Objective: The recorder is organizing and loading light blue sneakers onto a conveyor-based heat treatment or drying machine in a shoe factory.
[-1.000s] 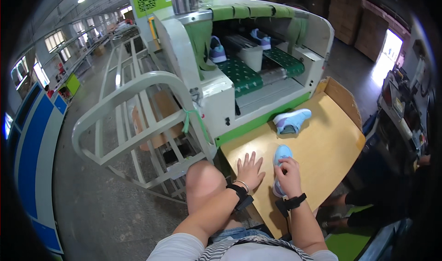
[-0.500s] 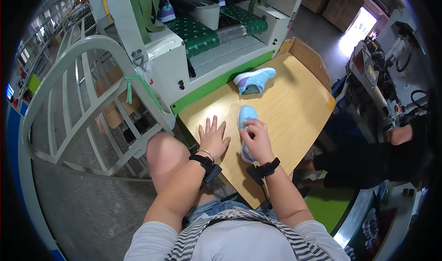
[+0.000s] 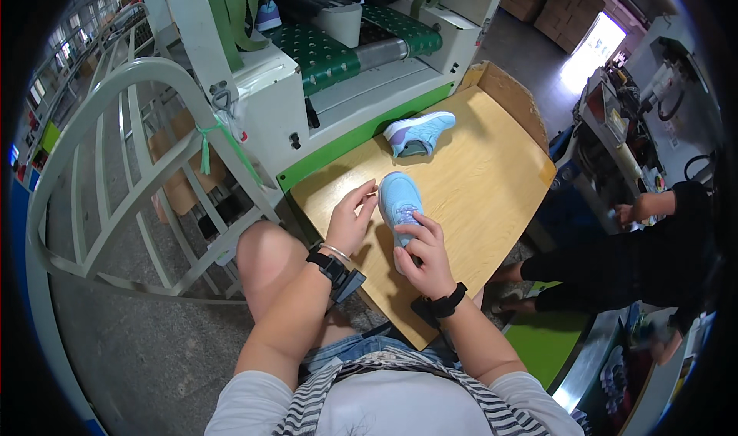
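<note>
A light blue sneaker (image 3: 400, 201) lies on the wooden table (image 3: 477, 182) with its toe toward the machine. My right hand (image 3: 424, 255) rests on its heel end and grips it. My left hand (image 3: 351, 219) is beside the shoe's toe, pinching what looks like a thin lace end near the tip. A second light blue sneaker (image 3: 419, 133) lies on its side farther back, near the machine's edge, untouched.
A green and white conveyor machine (image 3: 338, 51) with a dotted green belt stands behind the table, with more shoes on it. A white metal rail frame (image 3: 115, 128) is to my left. Another person in black (image 3: 653, 244) works at the right. A cardboard wall (image 3: 511, 98) edges the table.
My left hand lifted from lying flat on the table and now pinches at the near shoe's toe. My right hand stays on the shoe. The camera has tilted closer.
</note>
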Action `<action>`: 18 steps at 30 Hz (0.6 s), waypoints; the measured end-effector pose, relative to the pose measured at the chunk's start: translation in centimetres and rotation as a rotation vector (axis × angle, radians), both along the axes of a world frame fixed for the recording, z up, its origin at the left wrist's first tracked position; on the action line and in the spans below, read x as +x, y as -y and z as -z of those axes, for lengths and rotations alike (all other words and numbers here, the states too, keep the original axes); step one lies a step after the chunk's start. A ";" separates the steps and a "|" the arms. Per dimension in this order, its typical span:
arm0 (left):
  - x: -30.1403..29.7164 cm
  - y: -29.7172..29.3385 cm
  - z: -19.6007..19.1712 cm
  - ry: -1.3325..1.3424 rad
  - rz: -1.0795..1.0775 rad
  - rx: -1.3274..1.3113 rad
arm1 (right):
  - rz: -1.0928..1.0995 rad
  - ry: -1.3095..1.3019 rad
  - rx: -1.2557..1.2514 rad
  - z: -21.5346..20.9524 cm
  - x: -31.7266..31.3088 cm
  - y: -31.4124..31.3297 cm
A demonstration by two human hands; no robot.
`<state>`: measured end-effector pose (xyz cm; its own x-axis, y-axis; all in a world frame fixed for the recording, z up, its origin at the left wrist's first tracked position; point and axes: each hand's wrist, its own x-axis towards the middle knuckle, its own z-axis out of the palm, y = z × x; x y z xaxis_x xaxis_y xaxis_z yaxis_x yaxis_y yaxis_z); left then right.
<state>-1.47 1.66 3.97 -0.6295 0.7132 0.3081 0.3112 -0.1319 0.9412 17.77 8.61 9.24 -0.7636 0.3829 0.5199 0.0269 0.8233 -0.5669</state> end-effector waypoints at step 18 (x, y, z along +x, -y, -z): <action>-2.1 -0.5 -4.8 -0.448 -0.130 -0.086 | -0.072 0.001 0.135 -0.6 0.8 1.0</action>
<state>-3.56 2.11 8.78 -0.5339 0.6720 0.5132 0.6980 0.0078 0.7160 18.52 7.62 9.83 -0.7871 0.2535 0.5623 -0.0345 0.8921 -0.4505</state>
